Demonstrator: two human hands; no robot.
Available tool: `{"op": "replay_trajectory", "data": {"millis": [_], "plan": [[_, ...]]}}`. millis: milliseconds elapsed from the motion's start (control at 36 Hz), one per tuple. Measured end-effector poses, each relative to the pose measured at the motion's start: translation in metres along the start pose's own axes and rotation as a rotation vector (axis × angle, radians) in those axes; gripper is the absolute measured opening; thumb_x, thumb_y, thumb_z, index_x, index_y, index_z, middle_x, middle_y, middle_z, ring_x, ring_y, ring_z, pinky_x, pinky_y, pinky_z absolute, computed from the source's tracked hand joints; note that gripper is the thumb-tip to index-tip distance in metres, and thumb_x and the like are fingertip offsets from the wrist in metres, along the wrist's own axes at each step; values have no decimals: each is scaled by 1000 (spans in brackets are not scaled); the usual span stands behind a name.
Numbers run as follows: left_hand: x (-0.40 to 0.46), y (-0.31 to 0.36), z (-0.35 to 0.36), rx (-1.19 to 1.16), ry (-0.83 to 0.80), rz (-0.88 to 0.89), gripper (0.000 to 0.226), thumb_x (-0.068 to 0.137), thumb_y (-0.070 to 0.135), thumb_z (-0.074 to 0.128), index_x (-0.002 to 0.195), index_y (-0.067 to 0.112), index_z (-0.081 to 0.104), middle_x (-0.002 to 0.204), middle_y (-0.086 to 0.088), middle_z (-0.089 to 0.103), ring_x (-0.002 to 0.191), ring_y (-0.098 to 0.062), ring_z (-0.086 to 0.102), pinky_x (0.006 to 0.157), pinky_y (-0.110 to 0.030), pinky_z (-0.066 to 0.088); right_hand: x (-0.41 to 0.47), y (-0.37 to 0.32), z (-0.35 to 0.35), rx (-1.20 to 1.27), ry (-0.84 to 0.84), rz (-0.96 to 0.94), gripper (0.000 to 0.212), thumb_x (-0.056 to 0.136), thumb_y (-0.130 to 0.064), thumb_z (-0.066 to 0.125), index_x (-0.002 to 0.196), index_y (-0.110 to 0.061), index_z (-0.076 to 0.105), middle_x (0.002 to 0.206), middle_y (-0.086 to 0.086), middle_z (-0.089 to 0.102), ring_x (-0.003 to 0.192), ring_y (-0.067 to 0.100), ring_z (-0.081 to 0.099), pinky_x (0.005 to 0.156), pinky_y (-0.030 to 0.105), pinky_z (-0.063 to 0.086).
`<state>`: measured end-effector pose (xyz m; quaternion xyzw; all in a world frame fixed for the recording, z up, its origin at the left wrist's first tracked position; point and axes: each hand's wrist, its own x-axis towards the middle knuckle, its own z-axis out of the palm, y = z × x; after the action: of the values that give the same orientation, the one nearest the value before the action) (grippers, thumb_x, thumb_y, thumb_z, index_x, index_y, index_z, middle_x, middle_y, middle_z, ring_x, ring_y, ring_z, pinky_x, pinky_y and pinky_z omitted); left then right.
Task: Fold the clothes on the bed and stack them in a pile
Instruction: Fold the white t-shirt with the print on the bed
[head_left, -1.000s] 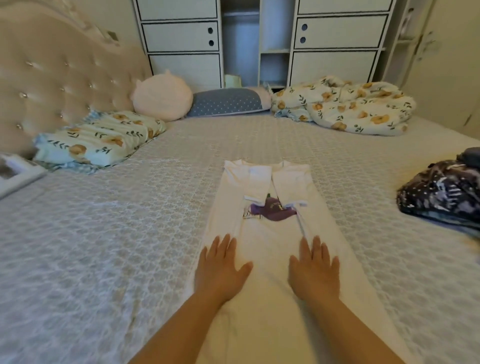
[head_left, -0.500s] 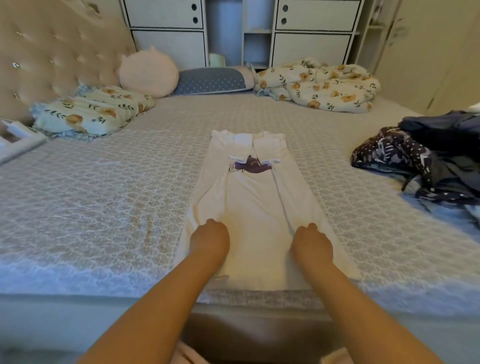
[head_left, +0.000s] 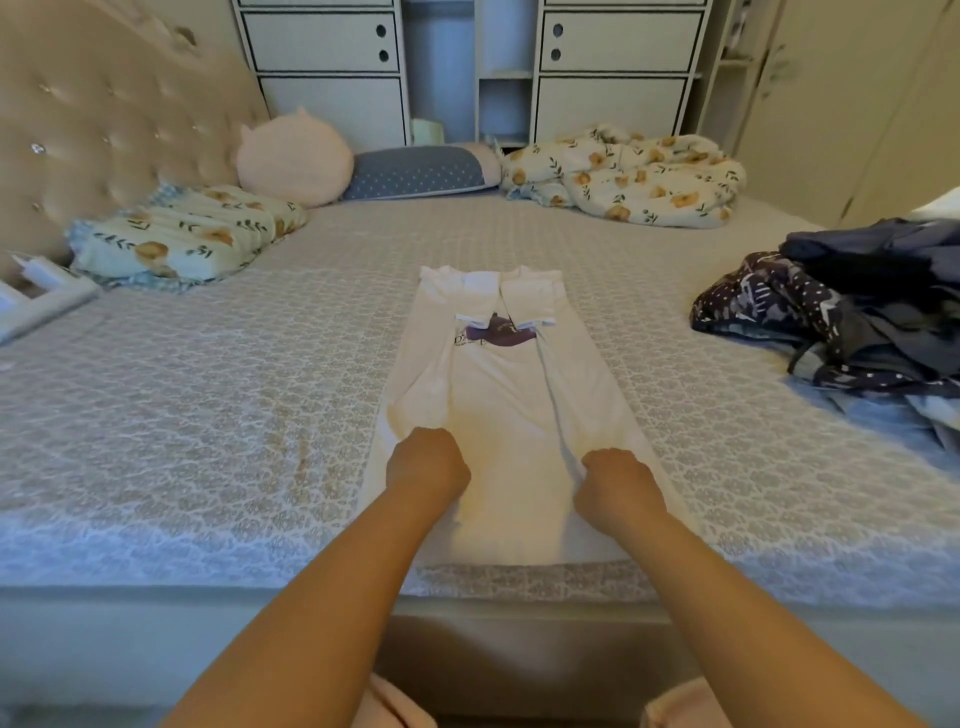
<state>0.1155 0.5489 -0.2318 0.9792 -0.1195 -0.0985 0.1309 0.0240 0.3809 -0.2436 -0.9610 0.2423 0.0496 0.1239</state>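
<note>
A white T-shirt (head_left: 504, 395) with a purple print lies lengthwise on the bed (head_left: 208, 395), its sides and sleeves folded in, its hem near the front edge. My left hand (head_left: 427, 464) sits on the shirt's lower left part with the fingers curled into the cloth. My right hand (head_left: 618, 486) is curled the same way on the lower right part, bunching a fold of fabric. Both fists hide the cloth under them.
A heap of dark patterned clothes (head_left: 852, 322) lies at the bed's right side. A floral pillow (head_left: 182, 236), a round pink cushion (head_left: 293, 156), a blue bolster (head_left: 415, 171) and a crumpled floral quilt (head_left: 628, 176) line the head end. White cupboards (head_left: 322, 52) stand behind.
My flat hands slid down the shirt toward its hem and curled into the cloth. The view pulled back, so the bed's front edge and the dark clothes heap show more.
</note>
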Motion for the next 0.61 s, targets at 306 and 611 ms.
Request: {"op": "replay_trajectory", "data": {"millis": [306, 611], "plan": [[-15, -1, 29, 57, -51, 149, 42, 95, 42, 41, 120, 11, 55, 124, -9, 47, 107, -25, 50, 80, -31, 42, -12, 4, 16, 43, 103, -143, 23, 90, -23, 49, 104, -9, 61, 101, 6, 50, 92, 21, 48, 65, 25, 37], [-53, -63, 63, 309, 320, 616, 93, 61, 49, 82, 140, 18, 46, 137, -4, 52, 121, -25, 54, 98, -40, 43, -29, 50, 59, -150, 186, -497, 84, 88, -51, 56, 150, -6, 21, 158, 10, 17, 146, 26, 17, 118, 37, 9]]}}
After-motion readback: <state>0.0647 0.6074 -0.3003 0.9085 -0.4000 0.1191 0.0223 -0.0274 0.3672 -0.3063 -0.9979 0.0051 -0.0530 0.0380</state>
